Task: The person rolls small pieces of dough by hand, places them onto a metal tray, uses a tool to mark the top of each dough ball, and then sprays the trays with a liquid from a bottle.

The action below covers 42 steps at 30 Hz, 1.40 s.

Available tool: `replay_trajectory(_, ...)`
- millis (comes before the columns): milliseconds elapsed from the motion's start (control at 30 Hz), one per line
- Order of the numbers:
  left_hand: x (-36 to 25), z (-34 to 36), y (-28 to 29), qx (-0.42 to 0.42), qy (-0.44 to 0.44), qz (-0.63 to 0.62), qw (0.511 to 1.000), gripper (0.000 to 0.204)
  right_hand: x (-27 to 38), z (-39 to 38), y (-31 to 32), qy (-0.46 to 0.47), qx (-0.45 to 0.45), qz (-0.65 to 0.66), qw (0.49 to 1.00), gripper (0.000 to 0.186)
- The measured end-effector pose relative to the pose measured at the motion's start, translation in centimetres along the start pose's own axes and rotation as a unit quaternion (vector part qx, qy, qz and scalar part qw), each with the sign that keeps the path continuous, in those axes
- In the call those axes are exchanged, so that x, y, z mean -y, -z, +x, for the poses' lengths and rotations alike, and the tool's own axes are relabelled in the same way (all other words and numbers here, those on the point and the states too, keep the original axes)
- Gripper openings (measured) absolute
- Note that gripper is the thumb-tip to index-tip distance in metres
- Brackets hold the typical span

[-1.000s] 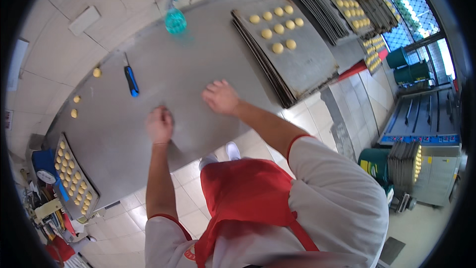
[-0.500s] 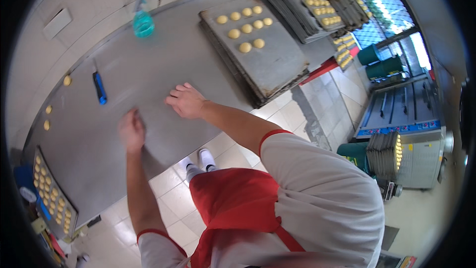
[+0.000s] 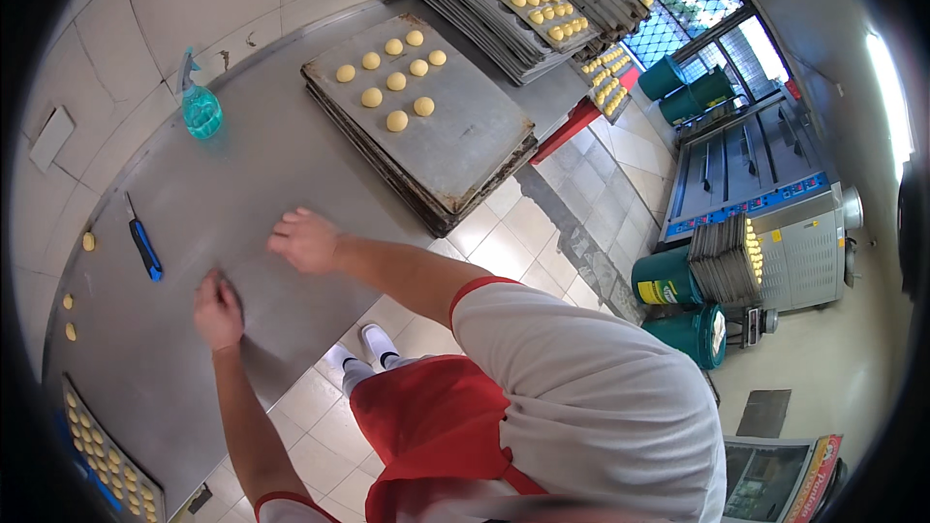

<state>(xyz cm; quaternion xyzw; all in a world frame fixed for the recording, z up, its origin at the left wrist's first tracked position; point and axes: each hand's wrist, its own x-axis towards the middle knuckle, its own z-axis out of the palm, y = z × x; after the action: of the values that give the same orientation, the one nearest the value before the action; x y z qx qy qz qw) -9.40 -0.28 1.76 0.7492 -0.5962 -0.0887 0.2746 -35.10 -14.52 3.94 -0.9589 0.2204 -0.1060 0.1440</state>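
Observation:
My left hand [image 3: 219, 312] rests low on the steel tabletop [image 3: 320, 169], fingers curled down and inward. Beside it, to the right and slightly farther off, my right hand [image 3: 304, 240] is also curled over the surface. Whatever lies under either palm is hidden. A knife with a blue and black handle [image 3: 145, 249] lies left of my left hand. Beyond my right hand sits a stack of baking trays, and the top tray [image 3: 465, 150] carries several round yellow dough balls [image 3: 396, 81] at its far end.
A teal spray bottle [image 3: 201, 111] stands by the wall. Small dough pieces [image 3: 70, 331] lie along the left edge, near a filled tray [image 3: 107, 455]. More stacked trays [image 3: 494, 24] stand at the far right end. An oven [image 3: 746, 169] and green bins [image 3: 668, 276] are off to the right.
The whole view has shifted, so the table and trays sit farther left in the picture. Both hands stay curled in nearly the same place on the tabletop.

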Motion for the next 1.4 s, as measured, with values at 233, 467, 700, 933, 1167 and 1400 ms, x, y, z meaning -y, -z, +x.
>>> replay_trajectory(233, -5.3, -8.1, -1.2, -0.059, -0.012, 0.055, 0.997, 0.039, -0.5, -10.8, -3.0, -0.016, -0.067, -0.03, 0.997, 0.033)
replay_trajectory(467, -2.6, 2.4, -1.5, 0.06, -0.013, 0.049, 0.997, 0.04, 1.4, -2.8, -0.6, 0.032, -0.05, 0.015, 0.998, 0.029)
replay_trajectory(700, -3.0, -6.2, -1.6, -0.059, -0.01, 0.033, 0.998, 0.042, -1.0, -10.2, -2.0, -0.017, -0.075, -0.048, 0.996, 0.026)
replay_trajectory(933, -5.3, 2.1, -0.8, 0.021, 0.007, -0.01, 1.0, 0.047, 1.8, -2.3, -0.9, 0.034, -0.035, 0.034, 0.998, 0.023)
replay_trajectory(1167, -2.9, -4.5, -2.1, -0.06, 0.001, -0.016, 0.998, 0.051, -0.5, -7.6, -2.1, 0.01, -0.113, 0.024, 0.993, 0.021)
replay_trajectory(1400, -4.9, 3.7, -2.5, 0.017, -0.084, -0.017, 0.996, 0.049, 1.6, -1.1, -0.9, 0.021, -0.081, 0.014, 0.996, 0.018)
